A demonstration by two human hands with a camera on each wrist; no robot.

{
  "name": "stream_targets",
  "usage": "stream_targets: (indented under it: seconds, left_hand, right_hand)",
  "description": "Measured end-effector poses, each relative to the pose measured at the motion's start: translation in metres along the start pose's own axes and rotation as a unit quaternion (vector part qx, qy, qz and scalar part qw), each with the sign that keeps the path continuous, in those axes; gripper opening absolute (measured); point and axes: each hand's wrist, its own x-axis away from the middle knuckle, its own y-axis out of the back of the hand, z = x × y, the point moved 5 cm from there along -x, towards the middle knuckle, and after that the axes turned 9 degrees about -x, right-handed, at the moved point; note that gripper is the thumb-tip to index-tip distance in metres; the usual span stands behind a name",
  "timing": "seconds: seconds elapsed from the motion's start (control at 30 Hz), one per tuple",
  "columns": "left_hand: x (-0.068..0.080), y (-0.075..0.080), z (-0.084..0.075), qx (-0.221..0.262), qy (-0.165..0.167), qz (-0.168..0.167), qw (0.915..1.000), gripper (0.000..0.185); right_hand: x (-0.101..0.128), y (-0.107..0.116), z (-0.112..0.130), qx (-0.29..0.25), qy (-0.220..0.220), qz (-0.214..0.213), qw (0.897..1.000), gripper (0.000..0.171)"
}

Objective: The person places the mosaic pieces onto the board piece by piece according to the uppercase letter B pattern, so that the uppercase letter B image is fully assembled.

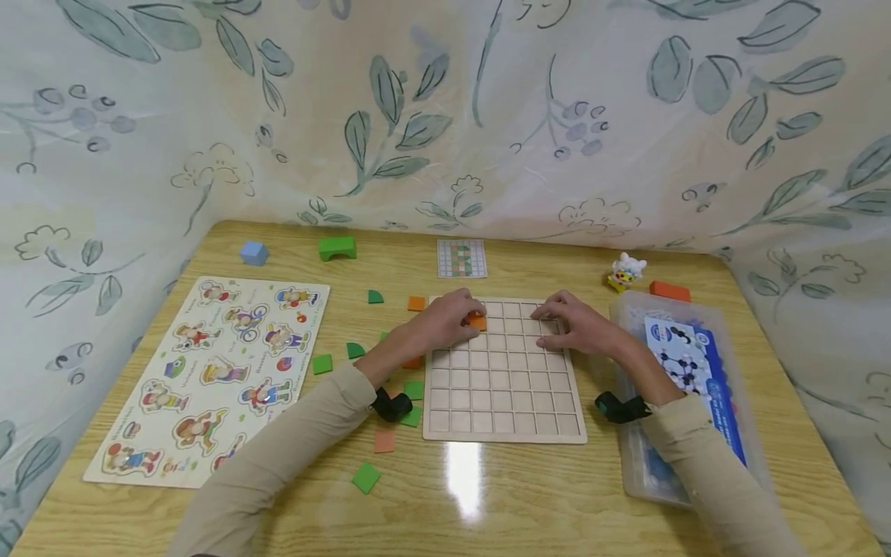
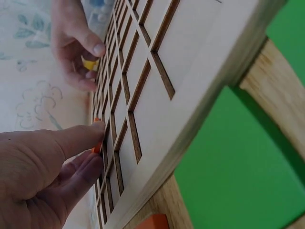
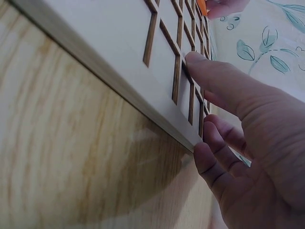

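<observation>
While most squares of the wooden grid board are bare, the job looks like it has only just begun. Nearest on the table, a loose green tile and a pale orange tile wait, and more green tiles lie just left of the board.

Farther up, the left hand pinches a small orange tile between thumb and fingers and holds it on a square in the board's top rows, near the left side. I think it is going in as the first piece, or close to it. The right hand lies flat on the top right part of the board, fingers straight and close together, holding nothing and pressing the board down.

Farther away lie another orange tile and a green quarter-round piece. Behind the board sits a small pattern card with green and orange squares, so many tiles still need a place.

Off to the left lies a picture puzzle board, and to the right a clear plastic box.
</observation>
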Motion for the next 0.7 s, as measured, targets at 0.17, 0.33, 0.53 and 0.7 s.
stream_targets:
  seconds: [0.17,0.33,0.53,0.7]
  left_hand:
    - [-0.0007,-0.0010,-0.0008,-0.005,0.004,0.003,1.0000,0.031]
    - [-0.0005,-0.0017,-0.0018,-0.015,0.004,0.009,0.9998,0.030]
    - [-0.0011,-0.0008,-0.0032,-0.020,-0.003,0.009,0.9998,0.030]
    - [-0.0024,0.0010,-0.0060,-0.031,-0.022,0.008,0.9992,0.024]
  right_hand:
    - [0.0005,-0.0005,0.0005,-0.003,0.002,-0.002,1.000,0.042]
    - [0.0008,-0.0010,0.0021,-0.002,0.005,0.000,1.000,0.042]
    - [0.0006,-0.0011,0.0037,-0.005,0.008,-0.002,1.000,0.042]
    - [0.0005,0.0000,0.0030,-0.005,0.014,0.000,1.000,0.041]
